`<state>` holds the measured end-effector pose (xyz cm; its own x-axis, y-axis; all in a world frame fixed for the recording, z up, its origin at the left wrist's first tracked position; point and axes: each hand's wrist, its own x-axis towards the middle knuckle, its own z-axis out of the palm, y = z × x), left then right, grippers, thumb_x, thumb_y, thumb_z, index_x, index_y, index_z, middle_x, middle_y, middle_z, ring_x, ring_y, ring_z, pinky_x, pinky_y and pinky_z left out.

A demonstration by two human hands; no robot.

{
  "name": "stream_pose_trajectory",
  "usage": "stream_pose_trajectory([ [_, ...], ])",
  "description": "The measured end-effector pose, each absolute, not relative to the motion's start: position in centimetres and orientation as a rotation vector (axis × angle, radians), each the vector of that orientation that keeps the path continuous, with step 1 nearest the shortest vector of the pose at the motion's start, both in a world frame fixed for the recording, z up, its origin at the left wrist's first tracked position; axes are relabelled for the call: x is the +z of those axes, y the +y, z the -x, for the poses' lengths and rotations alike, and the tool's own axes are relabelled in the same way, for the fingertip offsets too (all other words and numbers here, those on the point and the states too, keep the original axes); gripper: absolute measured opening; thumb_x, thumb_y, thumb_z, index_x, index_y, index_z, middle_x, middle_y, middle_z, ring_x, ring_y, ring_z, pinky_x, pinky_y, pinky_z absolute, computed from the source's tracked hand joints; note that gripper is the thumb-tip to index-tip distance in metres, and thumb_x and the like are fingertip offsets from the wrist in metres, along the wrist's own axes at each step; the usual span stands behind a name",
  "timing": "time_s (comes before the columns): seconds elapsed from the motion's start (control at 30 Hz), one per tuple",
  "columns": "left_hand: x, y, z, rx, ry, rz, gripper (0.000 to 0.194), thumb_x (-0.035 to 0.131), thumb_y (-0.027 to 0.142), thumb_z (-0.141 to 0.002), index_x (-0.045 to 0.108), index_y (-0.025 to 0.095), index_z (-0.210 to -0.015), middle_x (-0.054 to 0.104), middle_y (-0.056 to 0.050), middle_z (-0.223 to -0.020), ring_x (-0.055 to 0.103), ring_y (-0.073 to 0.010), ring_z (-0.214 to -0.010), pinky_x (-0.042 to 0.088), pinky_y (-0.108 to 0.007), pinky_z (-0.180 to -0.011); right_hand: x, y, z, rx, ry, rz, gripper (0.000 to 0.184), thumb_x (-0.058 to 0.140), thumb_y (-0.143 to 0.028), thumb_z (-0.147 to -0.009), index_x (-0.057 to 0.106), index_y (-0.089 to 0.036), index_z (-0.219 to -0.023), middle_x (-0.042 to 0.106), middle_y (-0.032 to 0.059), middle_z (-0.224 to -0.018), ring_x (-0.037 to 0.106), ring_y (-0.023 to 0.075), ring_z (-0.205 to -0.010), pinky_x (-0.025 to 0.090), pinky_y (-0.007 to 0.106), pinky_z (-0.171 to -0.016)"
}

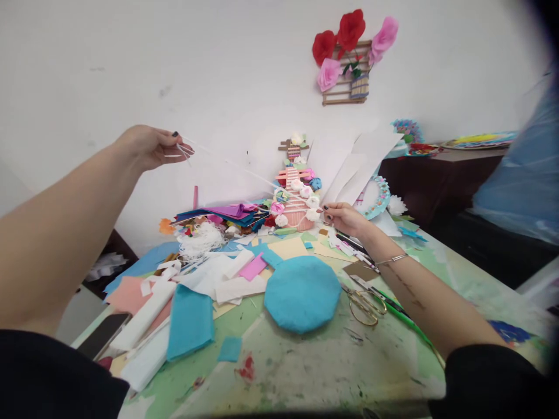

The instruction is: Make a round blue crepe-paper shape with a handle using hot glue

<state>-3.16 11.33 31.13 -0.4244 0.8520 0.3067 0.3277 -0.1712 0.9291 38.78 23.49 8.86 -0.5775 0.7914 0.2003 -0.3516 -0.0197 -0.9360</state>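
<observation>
My left hand (159,146) is raised at the upper left, fingers pinched on a thin white string (244,169). The string runs stretched down to the right, where my right hand (345,218) pinches it above the table's back half. Below and between the hands lies a round blue paper-covered piece (303,294) with a short tab at its upper left. A tangled heap of white string (203,240) sits to the left. Behind the right hand stands a pink guitar-shaped craft (297,209) trimmed with paper flowers.
Gold-handled scissors (364,305) lie right of the round piece. Folded blue crepe paper (191,322), white paper rolls and a phone (105,336) lie on the left. Paper flowers on a wooden rack (345,96) hang on the wall. A blue plastic bag (519,169) is at right.
</observation>
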Motion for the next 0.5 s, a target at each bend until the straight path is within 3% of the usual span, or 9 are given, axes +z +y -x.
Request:
stream_pose_trajectory([
  [0.23,31.3,10.9,3.9,1.631,1.692,-1.34,0.008,0.05,0.004,-0.079,0.053,0.011,-0.076,0.062,-0.013,-0.092,0.059,-0.0206,-0.09,0.039,-0.046,-0.099,7.6,23.4,-38.9,1.762,-1.381,0.529,0.015,0.073,-0.018,-0.069,0.062,-0.012,-0.076,0.058,-0.0024,-0.062,0.05,0.0066,-0.054,0.042,0.021,-0.055],
  [0.5,32.1,10.5,3.9,1.64,1.685,-1.373,0.009,0.049,0.005,-0.081,0.055,0.01,-0.077,0.064,-0.009,-0.082,0.061,-0.0205,-0.091,0.039,-0.046,-0.099,7.3,22.1,-38.0,1.808,-1.33,0.541,0.023,0.071,-0.008,-0.064,0.066,-0.013,-0.086,0.065,0.0037,-0.068,0.061,0.0111,-0.063,0.046,0.023,-0.06],
])
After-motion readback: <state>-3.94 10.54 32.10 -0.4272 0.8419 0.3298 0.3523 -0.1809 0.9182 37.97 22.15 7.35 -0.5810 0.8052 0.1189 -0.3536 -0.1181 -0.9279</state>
